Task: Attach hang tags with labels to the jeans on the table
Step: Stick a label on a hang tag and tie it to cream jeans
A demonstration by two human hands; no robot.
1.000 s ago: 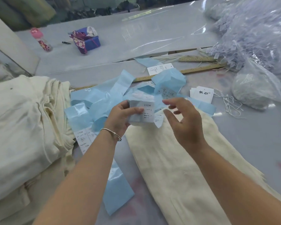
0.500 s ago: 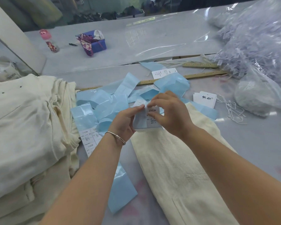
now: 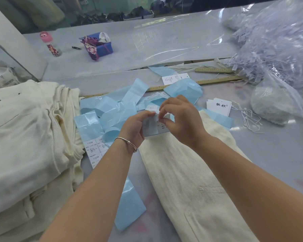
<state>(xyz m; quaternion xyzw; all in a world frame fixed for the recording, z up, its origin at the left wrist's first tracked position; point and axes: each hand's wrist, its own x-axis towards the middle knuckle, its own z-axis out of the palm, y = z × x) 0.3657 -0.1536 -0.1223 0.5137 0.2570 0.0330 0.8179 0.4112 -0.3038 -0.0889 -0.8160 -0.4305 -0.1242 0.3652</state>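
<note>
A white printed label sheet [image 3: 155, 127] is held up over the middle of the desk [image 3: 278, 154], above the top end of a cream pair of jeans [image 3: 187, 180] that runs toward the near edge. The left hand [image 3: 135, 128] grips its left side; the right hand [image 3: 180, 119] pinches its upper edge between thumb and forefinger. Behind it lie curled blue backing strips [image 3: 112, 110]. A stack of hang tags [image 3: 219, 106] with loose white strings [image 3: 248, 116] sits toward the right edge, beside a clear bag [image 3: 276, 102]. Folded cream jeans [image 3: 24, 133] are piled at the left edge.
</note>
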